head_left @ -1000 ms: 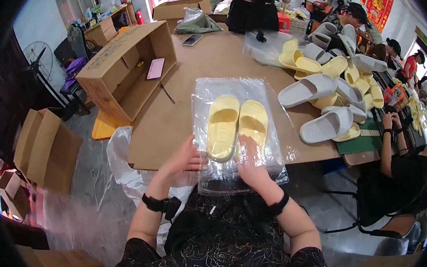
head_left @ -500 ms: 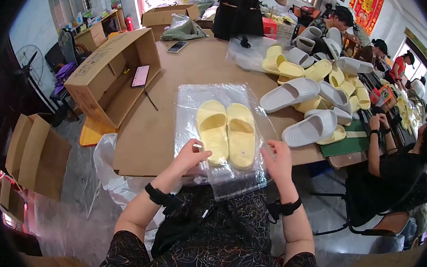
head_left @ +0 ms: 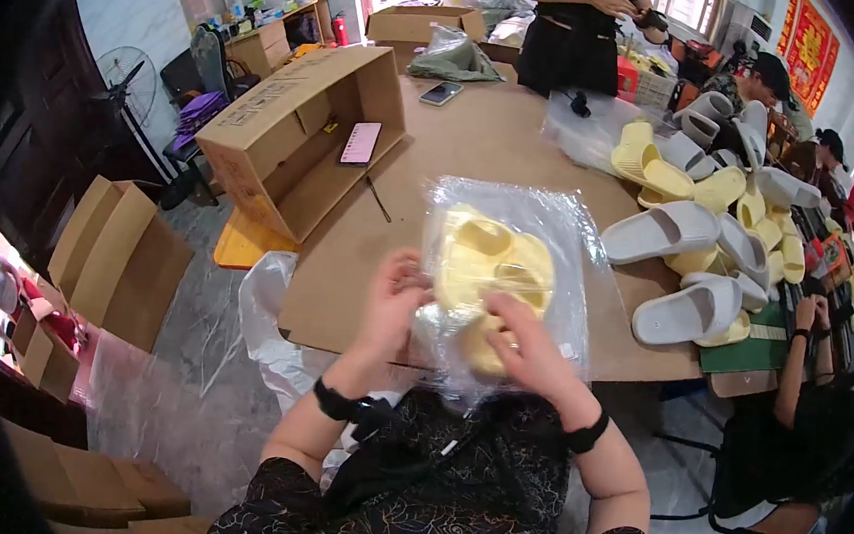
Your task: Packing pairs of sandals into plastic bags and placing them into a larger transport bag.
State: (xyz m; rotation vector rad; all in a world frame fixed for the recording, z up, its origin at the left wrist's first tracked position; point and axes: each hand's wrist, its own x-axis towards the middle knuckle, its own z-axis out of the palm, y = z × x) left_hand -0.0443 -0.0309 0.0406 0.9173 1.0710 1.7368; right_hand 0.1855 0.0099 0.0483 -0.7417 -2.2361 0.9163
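Text is showing in three spots.
Red banner (head_left: 806, 54), far right, is carrying large gold characters. Open cardboard box (head_left: 282, 100), left, is bearing a row of dark printed characters along its upper side, slanted and too blurred to read. Pink-screened phone (head_left: 361, 142) beside its opening is displaying lines too small to make out.

Black patterned shirt (head_left: 377, 524), black wristbands (head_left: 587, 433)

Open table (head_left: 502, 137) beyond the bag (head_left: 574, 246), room to sweep through! Left, the box (head_left: 290, 101) walls things off, a thin stick (head_left: 379, 200) lying before it; right, heaped slides (head_left: 701, 228) crowd close, leaving only a narrow strip beside the bag.
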